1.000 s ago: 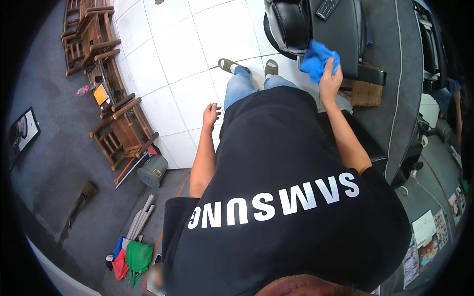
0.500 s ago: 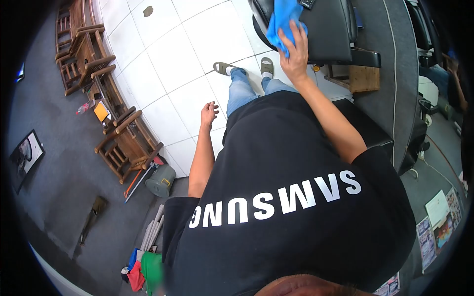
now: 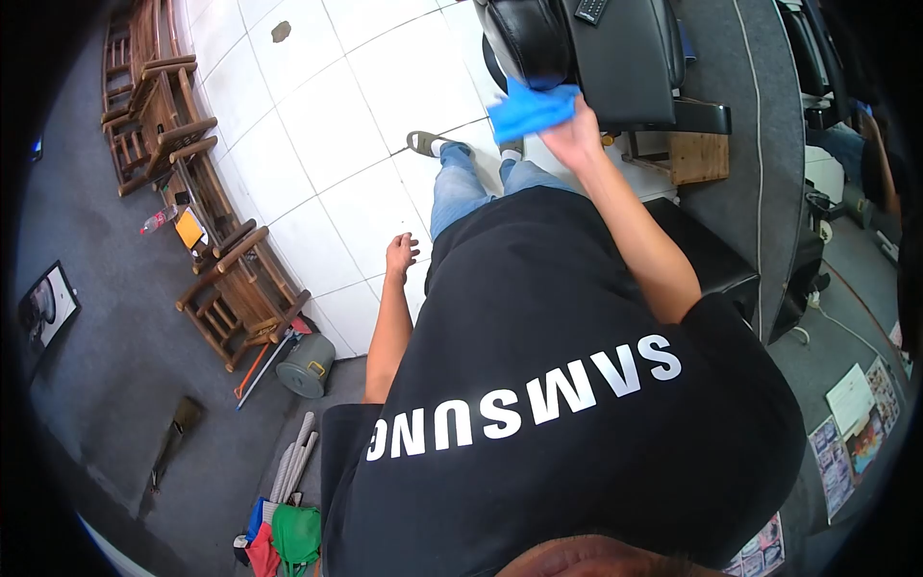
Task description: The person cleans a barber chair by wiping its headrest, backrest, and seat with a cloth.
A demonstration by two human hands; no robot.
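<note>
A blue cloth (image 3: 529, 112) is in my right hand (image 3: 575, 137), stretched out to the left of the fingers and slightly smeared by motion. It sits at the near edge of a black padded chair (image 3: 623, 72), just below the rounded black cushion (image 3: 529, 43). Whether the cloth touches the chair I cannot tell. A black remote control (image 3: 590, 11) lies on the chair. My left hand (image 3: 401, 255) hangs at my side over the white tiles, holding nothing, its fingers loosely bent and a little apart.
Wooden chairs (image 3: 240, 293) line the left wall, with a plastic bottle (image 3: 159, 219) and a yellow item (image 3: 191, 229) among them. A grey bin (image 3: 306, 365) stands nearby. A wooden box (image 3: 700, 157) and a black bench (image 3: 707, 250) are on the right.
My right hand has drawn the blue cloth back toward me and left, off the chair's top to its near edge. My left hand still hangs low.
</note>
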